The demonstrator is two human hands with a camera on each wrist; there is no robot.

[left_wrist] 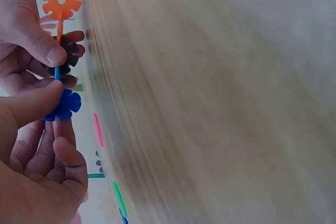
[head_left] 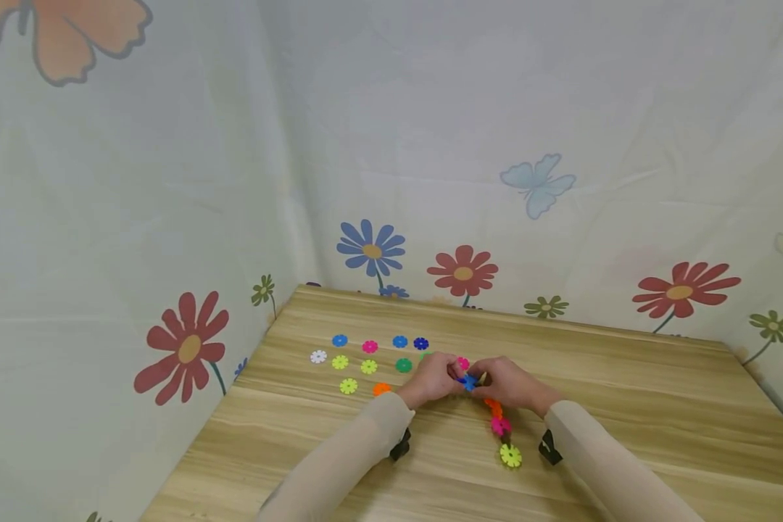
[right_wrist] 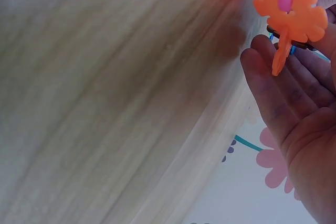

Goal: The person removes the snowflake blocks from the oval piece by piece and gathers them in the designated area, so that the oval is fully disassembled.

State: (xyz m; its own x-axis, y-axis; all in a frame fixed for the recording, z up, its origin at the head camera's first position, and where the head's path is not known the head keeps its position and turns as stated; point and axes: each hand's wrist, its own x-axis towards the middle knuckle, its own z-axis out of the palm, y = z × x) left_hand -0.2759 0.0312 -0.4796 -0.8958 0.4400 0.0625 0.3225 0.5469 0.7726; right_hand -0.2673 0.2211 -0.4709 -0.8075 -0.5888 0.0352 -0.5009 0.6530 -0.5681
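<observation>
My left hand pinches a dark blue notched plastic disc between thumb and fingers. Close beside it, my right hand grips the end of a chain of interlocked discs, near a black disc and a light blue disc. The two blue discs meet between the hands. From the right hand the chain runs toward me through orange discs and a pink disc to a yellow-green disc at its end. Fingers hide part of the join.
Loose discs lie on the wooden table left of and beyond my hands: a white disc, a green disc, an orange disc, a pink disc and several others. A flower-printed curtain hangs behind the table.
</observation>
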